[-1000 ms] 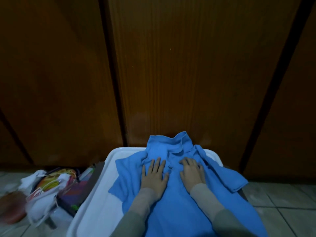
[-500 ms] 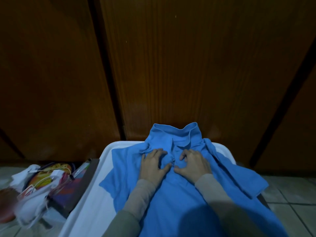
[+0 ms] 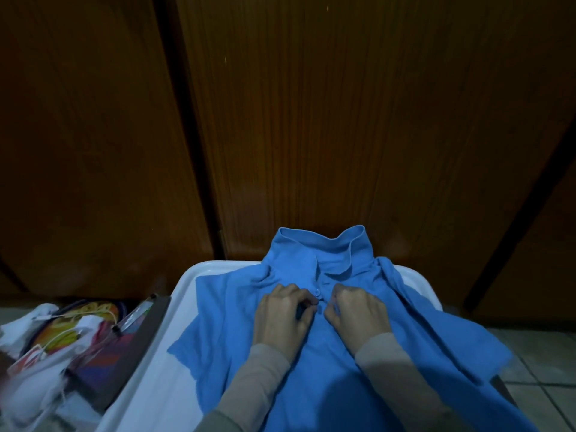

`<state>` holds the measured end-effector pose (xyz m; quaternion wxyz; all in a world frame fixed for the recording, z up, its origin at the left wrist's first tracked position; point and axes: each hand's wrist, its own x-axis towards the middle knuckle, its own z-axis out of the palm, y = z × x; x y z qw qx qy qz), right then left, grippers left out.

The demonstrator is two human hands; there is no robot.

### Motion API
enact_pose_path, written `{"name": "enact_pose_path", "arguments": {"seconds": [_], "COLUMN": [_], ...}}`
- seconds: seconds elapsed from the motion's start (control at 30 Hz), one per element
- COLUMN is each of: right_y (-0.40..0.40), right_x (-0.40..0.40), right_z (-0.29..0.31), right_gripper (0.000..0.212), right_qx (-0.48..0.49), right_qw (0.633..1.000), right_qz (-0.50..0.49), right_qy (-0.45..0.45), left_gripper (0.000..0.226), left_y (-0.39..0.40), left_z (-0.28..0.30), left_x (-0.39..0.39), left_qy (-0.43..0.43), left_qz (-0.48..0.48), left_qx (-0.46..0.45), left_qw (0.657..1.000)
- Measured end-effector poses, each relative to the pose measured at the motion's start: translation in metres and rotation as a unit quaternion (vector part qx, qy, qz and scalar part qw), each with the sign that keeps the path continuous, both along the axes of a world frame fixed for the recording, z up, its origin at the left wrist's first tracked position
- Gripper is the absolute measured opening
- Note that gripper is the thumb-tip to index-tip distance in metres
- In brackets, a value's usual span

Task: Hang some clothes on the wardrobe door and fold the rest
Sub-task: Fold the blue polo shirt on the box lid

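Over at the far left, a loose heap of white plastic bags and colourful packets (image 3: 59, 347) is lying on the tiled floor (image 3: 542, 366), with a thin white cord looping across it; the blur there is keeping me from making out the items one by one. Just beside the heap, a dark flat box (image 3: 124, 347) is leaning against the edge of a white plastic tray-like surface with a raised rim (image 3: 162, 363). A bright blue polo shirt with a stand-up collar (image 3: 327, 369) is lying spread front-up across that white surface, its collar reaching past the far rim and touching the dark brown wooden wardrobe doors (image 3: 311, 120) that are filling the whole background. The shirt's left-hand sleeve is lying flat on the white surface, while its other sleeve is draping off the surface's right side toward the floor. The person's left hand (image 3: 282, 319), in a beige long sleeve, is resting knuckles-up on the shirt's chest, its fingers curling in and pinching the fabric at the placket just below a small blue button (image 3: 317, 293). Right next to it, nearly touching, the right hand (image 3: 357, 316) is doing the same on the other side of the placket, fingers bent and thumb tucked in, gripping the fabric's edge. Further right, pale floor tiles are showing beyond the hanging sleeve.
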<state>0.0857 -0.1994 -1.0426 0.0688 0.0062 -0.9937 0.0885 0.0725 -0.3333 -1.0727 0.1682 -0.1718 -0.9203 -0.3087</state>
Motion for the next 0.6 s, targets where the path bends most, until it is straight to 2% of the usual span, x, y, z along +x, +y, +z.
{"name": "enact_pose_path", "arguments": {"seconds": [0.17,0.27,0.4,0.5,0.6], "right_y": [0.003,0.004,0.005,0.007,0.01], "right_x": [0.001,0.002,0.003,0.002,0.0], "right_z": [0.003,0.003,0.002,0.001,0.001], "right_gripper": [0.023,0.009,0.012,0.013,0.024], "right_qx": [-0.077,-0.136,-0.198,-0.227,-0.264], "right_qw": [0.997,0.99,0.979,0.973,0.964], "right_qz": [-0.02,-0.025,-0.028,-0.023,-0.007], "right_qy": [-0.015,-0.024,-0.022,-0.024,-0.039], "left_gripper": [0.025,0.02,0.008,0.011,0.013], "left_y": [0.001,0.003,0.004,0.005,0.006], "left_z": [0.002,0.004,0.004,0.007,0.008], "left_x": [0.003,0.003,0.003,0.004,0.004], "left_qy": [0.032,0.057,-0.002,-0.04,-0.06], "left_qz": [0.003,0.004,-0.002,0.006,0.011], "left_qx": [-0.011,-0.039,0.008,0.041,0.059], "left_qw": [0.999,0.998,1.0,0.998,0.996]}}
